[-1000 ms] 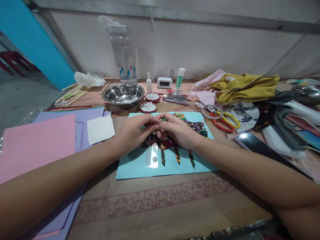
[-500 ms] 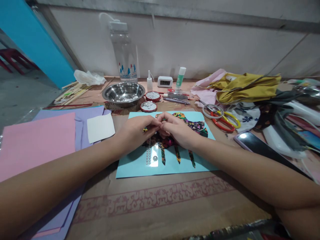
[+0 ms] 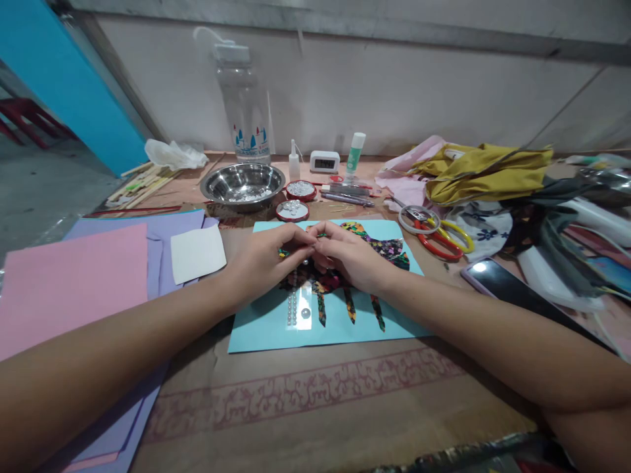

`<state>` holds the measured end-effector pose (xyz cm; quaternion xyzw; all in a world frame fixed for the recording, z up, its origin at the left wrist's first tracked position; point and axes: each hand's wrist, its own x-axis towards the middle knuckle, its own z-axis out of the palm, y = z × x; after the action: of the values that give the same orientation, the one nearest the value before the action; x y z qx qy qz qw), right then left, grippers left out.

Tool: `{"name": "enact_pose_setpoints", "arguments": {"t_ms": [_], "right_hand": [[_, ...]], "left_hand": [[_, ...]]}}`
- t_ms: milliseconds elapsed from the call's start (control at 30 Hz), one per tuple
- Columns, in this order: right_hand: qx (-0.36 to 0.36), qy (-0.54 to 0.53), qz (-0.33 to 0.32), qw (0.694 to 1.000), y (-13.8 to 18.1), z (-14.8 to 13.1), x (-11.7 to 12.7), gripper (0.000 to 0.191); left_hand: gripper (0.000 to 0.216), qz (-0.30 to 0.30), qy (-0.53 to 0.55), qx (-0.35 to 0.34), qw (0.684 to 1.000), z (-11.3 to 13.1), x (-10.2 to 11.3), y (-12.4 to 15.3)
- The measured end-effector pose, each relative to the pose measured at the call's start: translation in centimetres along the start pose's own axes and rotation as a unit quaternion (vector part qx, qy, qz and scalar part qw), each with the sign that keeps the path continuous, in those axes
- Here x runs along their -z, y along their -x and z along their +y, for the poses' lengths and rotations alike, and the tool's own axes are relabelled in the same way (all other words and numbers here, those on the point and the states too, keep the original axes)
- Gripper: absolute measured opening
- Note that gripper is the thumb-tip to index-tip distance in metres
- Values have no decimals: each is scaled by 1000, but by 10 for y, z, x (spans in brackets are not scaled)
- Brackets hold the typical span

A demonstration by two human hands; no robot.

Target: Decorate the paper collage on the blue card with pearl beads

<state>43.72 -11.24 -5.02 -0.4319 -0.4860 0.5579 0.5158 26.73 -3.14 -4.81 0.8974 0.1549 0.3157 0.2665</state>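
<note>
A light blue card point(image 3: 266, 325) lies flat on the table with a dark floral cut-out shape point(image 3: 389, 249) stuck on it. Both my hands meet over its upper middle. My left hand point(image 3: 263, 263) is pinched, fingertips pressed against those of my right hand point(image 3: 348, 256), which is also pinched. Something tiny sits between the fingertips; I cannot make it out. A strip of small pearl beads point(image 3: 293, 307) lies on the card just below my left hand.
A steel bowl point(image 3: 242, 182) and two red-rimmed dishes of beads point(image 3: 292, 210) stand behind the card. Pink paper point(image 3: 69, 282) and a white square point(image 3: 197, 253) lie left. Scissors point(image 3: 438, 236), a phone point(image 3: 493, 279) and yellow cloth point(image 3: 483, 172) crowd the right.
My pinched fingertips lifted slightly toward the card's top edge, then settled back. Both hands stay pressed together in nearly the same spot.
</note>
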Motion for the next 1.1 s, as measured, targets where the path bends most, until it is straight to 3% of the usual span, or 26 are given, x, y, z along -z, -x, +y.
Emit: {"name": "enact_pose_setpoints", "arguments": {"t_ms": [167,333,667,1100], "right_hand": [[1,34,8,999,0,-2,-4,10],[-1,12,11,1000,0,1,-3,11],[-3,0,-1,1000,0,1,1,11],[11,45,1,999,1,1,-3,8]], "left_hand": [[8,3,-53,-50,997,-3,-3,1],[7,0,-72,-57,996,-1,-3,2],[9,-16,50,43,998,2,0,-2],[9,-21,-43,-20,999,2,-2,2]]}}
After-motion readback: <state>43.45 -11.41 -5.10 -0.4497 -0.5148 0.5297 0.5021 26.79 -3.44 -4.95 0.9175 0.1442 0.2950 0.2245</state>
